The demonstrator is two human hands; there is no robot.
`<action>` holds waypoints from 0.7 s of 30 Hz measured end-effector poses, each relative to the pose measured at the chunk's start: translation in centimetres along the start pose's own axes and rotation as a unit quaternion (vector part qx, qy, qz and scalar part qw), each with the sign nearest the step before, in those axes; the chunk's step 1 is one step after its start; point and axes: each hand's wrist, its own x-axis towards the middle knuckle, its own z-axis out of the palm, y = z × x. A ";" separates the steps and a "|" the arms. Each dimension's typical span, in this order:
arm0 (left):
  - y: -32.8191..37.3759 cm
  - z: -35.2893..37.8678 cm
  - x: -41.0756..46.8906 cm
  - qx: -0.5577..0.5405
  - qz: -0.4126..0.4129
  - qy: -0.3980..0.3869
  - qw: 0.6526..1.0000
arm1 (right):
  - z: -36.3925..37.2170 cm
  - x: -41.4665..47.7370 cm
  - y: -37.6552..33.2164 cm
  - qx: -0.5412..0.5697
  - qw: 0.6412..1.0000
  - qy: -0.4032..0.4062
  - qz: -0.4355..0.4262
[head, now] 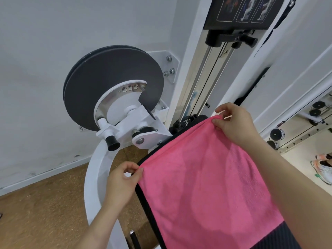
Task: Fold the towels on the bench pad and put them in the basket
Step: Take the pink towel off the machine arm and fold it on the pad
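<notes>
Head cam: pink towel [206,186] lies spread flat along the black bench pad [273,236] and covers most of its width. A strip of pad shows along the towel's left edge, and a ribbed patch shows below its near edge.

Left hand [122,182] is at the pad's left edge, thumb and forefinger pinching the towel's far-left corner, other fingers curled in behind. Right hand [235,123] is at the pad's far end, thumb and fingers pinching the far-right corner; the cloth bunches into a small fold at that grip. The far hem runs taut between the two hands. Can't tell whether the corners are off the pad or resting on it.

Left of the pad: curved white frame tube [95,177], cork-coloured floor [45,203] under it. Beyond the pad's far-left corner: big grey disc [111,83] on a white bracket, black-capped knob [112,143] sticking out below it. Beyond the pad's far end: two chrome guide rods [199,83] with a cable between them, rising to a black exercise placard [246,9]. Right of the pad: pair of white and orange shoes [323,168] on the floor.
</notes>
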 end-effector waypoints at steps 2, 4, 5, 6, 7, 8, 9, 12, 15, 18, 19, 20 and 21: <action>0.6 -0.8 -0.2 -0.098 -0.025 -0.001 0.995 | -0.8 -0.7 0.2 0.013 1.000 0.002 0.002; 1.3 -2.1 -0.7 -0.212 -0.057 -0.032 0.975 | -2.1 -2.0 0.1 0.020 1.000 -0.003 -0.005; 1.5 -2.8 -1.0 -0.241 -0.062 -0.048 0.967 | -3.0 -2.9 -0.1 0.030 0.999 -0.012 -0.003; 1.7 -3.5 -1.2 -0.240 -0.056 -0.061 0.967 | -3.9 -4.0 -0.5 0.047 0.999 -0.023 0.002; 2.0 -4.1 -1.6 -0.224 -0.043 -0.067 0.971 | -4.9 -5.2 -0.9 0.064 0.997 -0.035 0.007; 2.5 -4.8 -2.0 -0.210 -0.031 -0.071 0.975 | -5.8 -6.4 -1.3 0.075 0.996 -0.045 0.011; 3.0 -5.4 -2.3 -0.201 -0.022 -0.071 0.977 | -6.8 -7.8 -1.7 0.076 0.996 -0.051 0.013; 5.1 -7.3 -3.5 -0.185 0.012 -0.061 0.981 | -10.1 -12.1 -3.1 0.088 0.995 -0.049 0.007; 7.9 -9.1 -5.2 -0.192 0.048 -0.050 0.979 | -13.2 -16.5 -4.3 0.135 0.990 -0.036 0.013; 10.8 -10.9 -6.7 -0.168 0.087 -0.061 0.980 | -15.9 -21.2 -4.9 0.208 0.977 -0.048 0.025; 11.7 -11.4 -7.2 -0.158 0.101 -0.065 0.980 | -16.8 -22.8 -5.0 0.246 0.966 -0.067 0.030; 12.6 -12.0 -7.7 -0.152 0.111 -0.067 0.980 | -17.7 -24.4 -5.1 0.292 0.952 -0.091 0.033; 13.6 -12.5 -8.2 -0.152 0.122 -0.070 0.978 | -18.4 -26.1 -5.1 0.338 0.933 -0.114 0.035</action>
